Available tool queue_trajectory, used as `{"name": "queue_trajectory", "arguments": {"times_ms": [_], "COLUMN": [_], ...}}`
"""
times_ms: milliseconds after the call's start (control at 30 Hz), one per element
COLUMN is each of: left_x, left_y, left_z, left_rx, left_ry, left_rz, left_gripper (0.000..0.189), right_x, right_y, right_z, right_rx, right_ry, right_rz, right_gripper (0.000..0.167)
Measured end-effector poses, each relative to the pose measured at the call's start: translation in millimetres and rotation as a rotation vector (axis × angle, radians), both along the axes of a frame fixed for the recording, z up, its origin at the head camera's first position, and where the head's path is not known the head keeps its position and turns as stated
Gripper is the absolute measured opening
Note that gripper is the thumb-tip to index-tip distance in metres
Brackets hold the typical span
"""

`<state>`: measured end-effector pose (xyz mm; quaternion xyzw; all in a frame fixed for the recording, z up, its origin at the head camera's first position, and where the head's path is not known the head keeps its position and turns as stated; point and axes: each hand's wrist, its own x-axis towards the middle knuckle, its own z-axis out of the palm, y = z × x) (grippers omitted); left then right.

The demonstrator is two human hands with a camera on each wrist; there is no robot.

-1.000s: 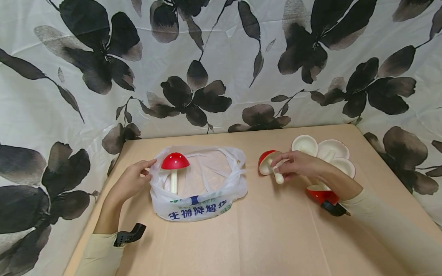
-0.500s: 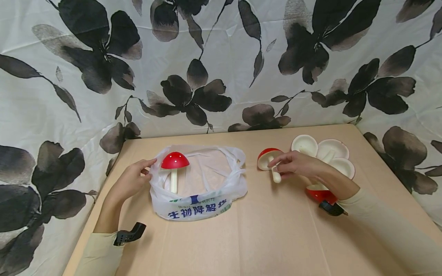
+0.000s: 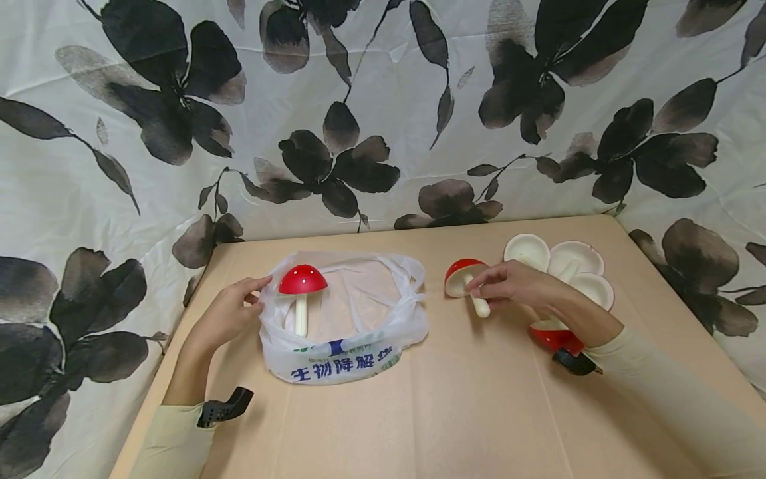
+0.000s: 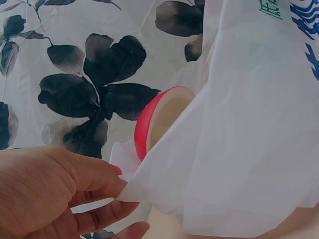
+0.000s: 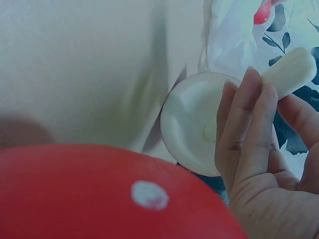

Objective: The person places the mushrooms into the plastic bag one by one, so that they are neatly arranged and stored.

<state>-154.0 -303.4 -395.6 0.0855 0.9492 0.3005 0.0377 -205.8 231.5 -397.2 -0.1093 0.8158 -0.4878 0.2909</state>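
My left hand (image 3: pixel 224 313) pinches the left rim of a white plastic bag (image 3: pixel 344 362); the left wrist view shows a bag corner (image 4: pixel 130 188) at the thumb and fingertips. Inside the bag's left side stands a red-capped toy mushroom (image 3: pixel 302 281), its white stem down. My right hand (image 3: pixel 509 285) grips another toy mushroom (image 3: pixel 459 282) by its stem, right of the bag. This one is tilted, its pale underside facing me. In the right wrist view the white stem (image 5: pixel 294 72) sticks out between fingers and thumb, and the fingers hide part of it.
Several more mushrooms lie around the right forearm, with white undersides (image 3: pixel 577 256) up behind it. A red cap (image 3: pixel 558 338) sits beneath that wrist and looms large in the right wrist view. The tan table (image 3: pixel 359 432) ends at a floral cloth (image 3: pixel 383 80) behind.
The mushroom in my right hand has shifted slightly left over the last second, with its stem turned a little. My left hand and the bag have stayed in place.
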Motion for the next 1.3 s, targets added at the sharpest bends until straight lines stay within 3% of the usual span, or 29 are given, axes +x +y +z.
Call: {"name": "queue_trajectory", "arguments": {"times_ms": [433,767,1300], "left_x": [1.6,1.8,-6.6], "left_y": [-2.1,-1.6,-5.8], "left_z": [0.3,0.3,1.5], "left_rx": [0.015,0.016,0.007], "left_ry": [0.021,0.013,0.008], "left_rz": [-0.019,-0.013,-0.025], "left_gripper": [0.052,0.052,0.052], "right_x": [0.2,-5.7,-13.5], "right_y": [-5,-8,-24], "right_z": [4.4,11.3,26.0], "right_rx": [-0.061,-0.089,-0.12], "right_ry": [0.011,0.078,0.085], "right_rz": [0.028,0.082,0.04], "right_gripper": [0.043,0.037,0.043]}}
